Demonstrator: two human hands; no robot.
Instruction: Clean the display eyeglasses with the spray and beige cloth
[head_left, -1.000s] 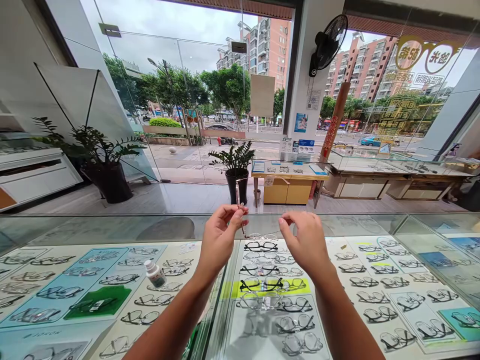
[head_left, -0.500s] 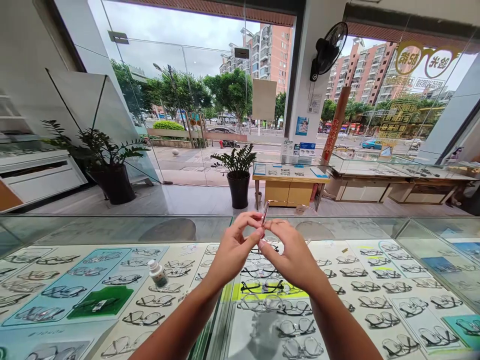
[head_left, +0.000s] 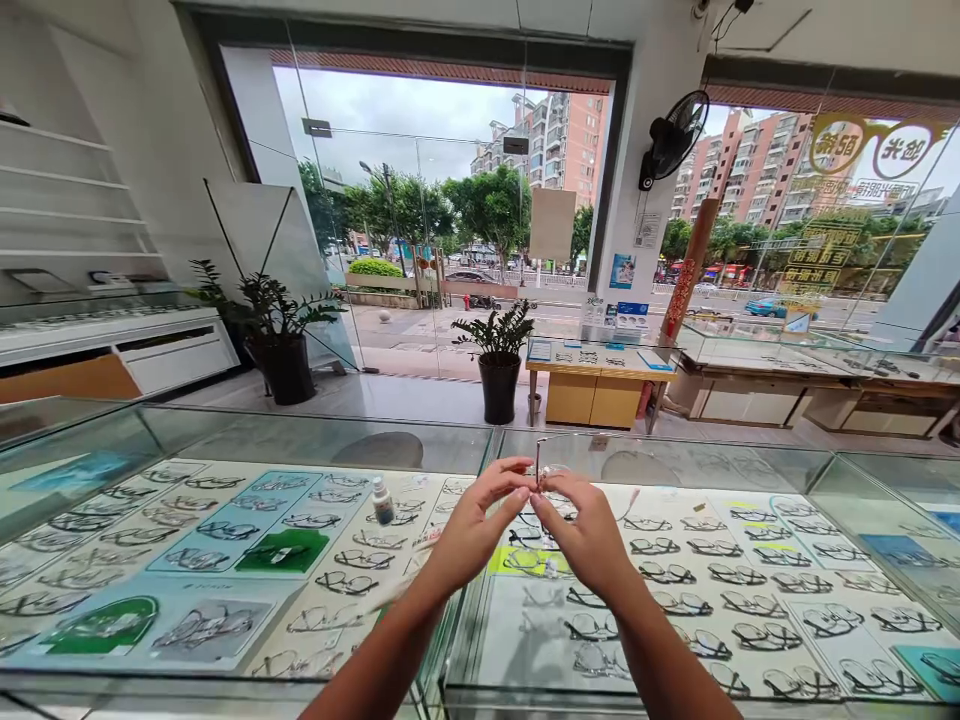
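Observation:
Both hands meet above a glass display case (head_left: 480, 690). My left hand (head_left: 480, 515) pinches one side of a thin pair of eyeglasses (head_left: 538, 462), whose dark temple stands upright between the hands. My right hand (head_left: 581, 525) has its thumb and fingers closed on the other side of the same glasses, near the hinge. The lenses are partly hidden behind the right fingers. On the glass to the left stands a small white bottle (head_left: 382, 502) with a label.
Rows of eyeglasses (head_left: 765, 636) lie in the case under both forearms. Beyond it are a potted plant (head_left: 499, 385), a small wooden display table (head_left: 592, 398) and more glass cases (head_left: 750, 395). A black fan (head_left: 671, 140) hangs on the pillar.
The view has shifted to the left and upward, showing more of the left shelves. Both hands still hold the glasses, whose temple now points more nearly straight up.

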